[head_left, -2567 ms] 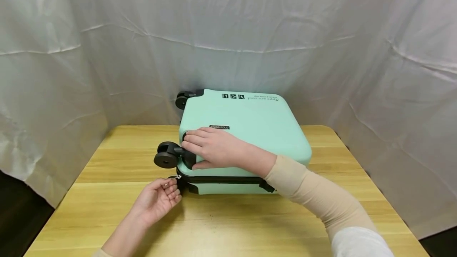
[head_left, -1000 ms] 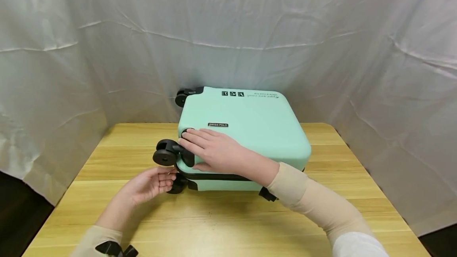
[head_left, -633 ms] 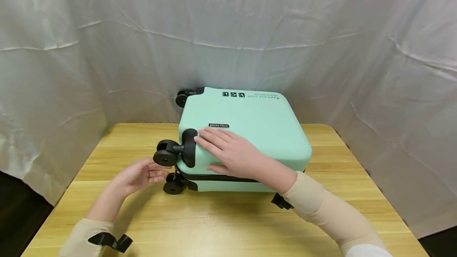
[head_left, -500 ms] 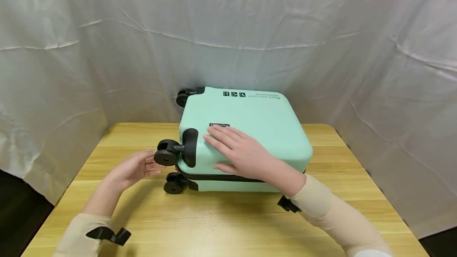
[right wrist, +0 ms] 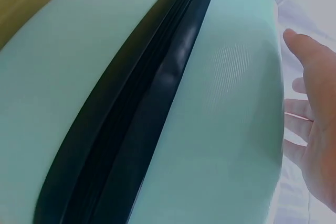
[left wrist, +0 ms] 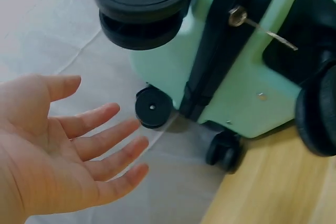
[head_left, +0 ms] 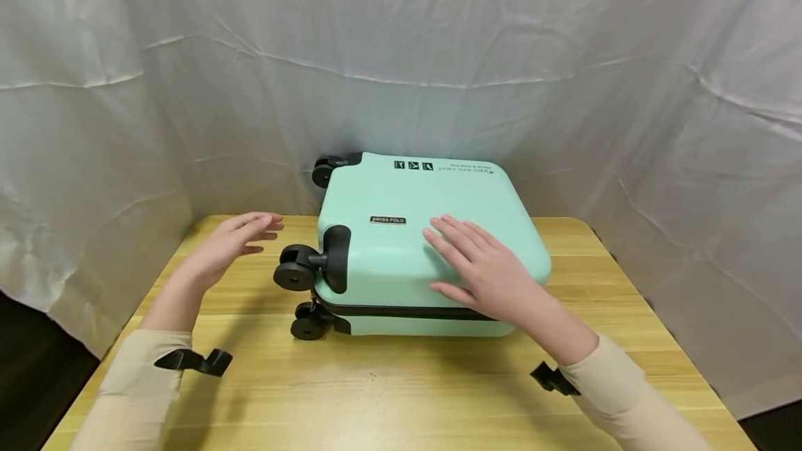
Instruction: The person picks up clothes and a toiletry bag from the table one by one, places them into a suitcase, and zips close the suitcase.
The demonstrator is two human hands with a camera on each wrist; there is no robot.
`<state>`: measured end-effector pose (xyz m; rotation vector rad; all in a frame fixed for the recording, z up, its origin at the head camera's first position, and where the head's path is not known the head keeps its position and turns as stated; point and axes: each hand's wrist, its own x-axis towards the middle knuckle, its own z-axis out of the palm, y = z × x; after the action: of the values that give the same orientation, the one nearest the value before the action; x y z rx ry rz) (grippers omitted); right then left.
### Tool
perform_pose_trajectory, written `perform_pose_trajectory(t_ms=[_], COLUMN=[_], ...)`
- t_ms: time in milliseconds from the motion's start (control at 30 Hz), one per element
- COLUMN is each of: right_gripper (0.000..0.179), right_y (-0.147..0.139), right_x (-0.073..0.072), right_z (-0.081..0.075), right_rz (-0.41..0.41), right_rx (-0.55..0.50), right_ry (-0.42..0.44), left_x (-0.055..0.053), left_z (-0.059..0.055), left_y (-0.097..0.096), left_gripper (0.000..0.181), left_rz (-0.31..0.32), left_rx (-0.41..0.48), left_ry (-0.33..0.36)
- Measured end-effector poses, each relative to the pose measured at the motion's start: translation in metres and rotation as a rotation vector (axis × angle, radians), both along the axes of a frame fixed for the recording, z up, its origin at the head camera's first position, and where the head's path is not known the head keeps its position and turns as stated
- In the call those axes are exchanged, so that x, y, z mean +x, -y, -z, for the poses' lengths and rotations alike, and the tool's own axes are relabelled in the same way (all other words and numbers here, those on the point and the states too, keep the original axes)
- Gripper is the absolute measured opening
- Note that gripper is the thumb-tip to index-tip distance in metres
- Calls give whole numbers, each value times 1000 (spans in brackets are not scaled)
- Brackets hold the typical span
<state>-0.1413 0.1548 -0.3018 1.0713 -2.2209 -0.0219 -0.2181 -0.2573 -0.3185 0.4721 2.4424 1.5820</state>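
A mint-green hard-shell suitcase (head_left: 432,190) lies flat on the table, its black caster wheels (head_left: 294,268) pointing left. My left hand (head_left: 232,246) is in the air left of the wheels, fingers loosely extended and holding nothing. In the left wrist view, a metal zipper pull (left wrist: 238,16) hangs at the suitcase's wheel-end corner, apart from that hand. My right hand (head_left: 485,270) hovers close over the near right part of the lid, fingers straight and spread. The black zipper seam (right wrist: 152,98) runs along the near side, its two edges together in the right wrist view.
The wooden table (head_left: 376,395) extends in front of and on both sides of the suitcase. A pale fabric curtain (head_left: 401,54) hangs right behind it and at both sides. Black straps with small mounts (head_left: 194,360) sit on both wrists.
My left hand has let go of the zipper pull at the corner and moved up and left. My right hand has left the black corner guard and moved right across the lid.
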Motion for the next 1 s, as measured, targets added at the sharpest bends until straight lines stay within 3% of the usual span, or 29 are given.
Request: perform_pose_trajectory(t_ms=[200, 433, 600, 767, 1000], right_gripper=[68, 68, 69, 69, 69], right_y=[-30, -60, -73, -83, -96], right_x=[4, 9, 13, 17, 20], right_z=[4, 8, 15, 24, 37], right_rz=[48, 88, 125, 135, 167], right_rx=[-61, -149, -189, -229, -239], right_ry=[-22, -23, -8, -1, -7], left_x=[-7, -16, -20, -21, -24], left_z=[-16, -33, -42, -47, -49], left_y=[-8, -24, -38, -52, -65], left_gripper=[60, 66, 69, 69, 65], left_rz=[-92, -130, -74, 49, 173], left_rx=[-312, -651, -799, -855, -890], left_ry=[-217, -519, -670, -742, -706])
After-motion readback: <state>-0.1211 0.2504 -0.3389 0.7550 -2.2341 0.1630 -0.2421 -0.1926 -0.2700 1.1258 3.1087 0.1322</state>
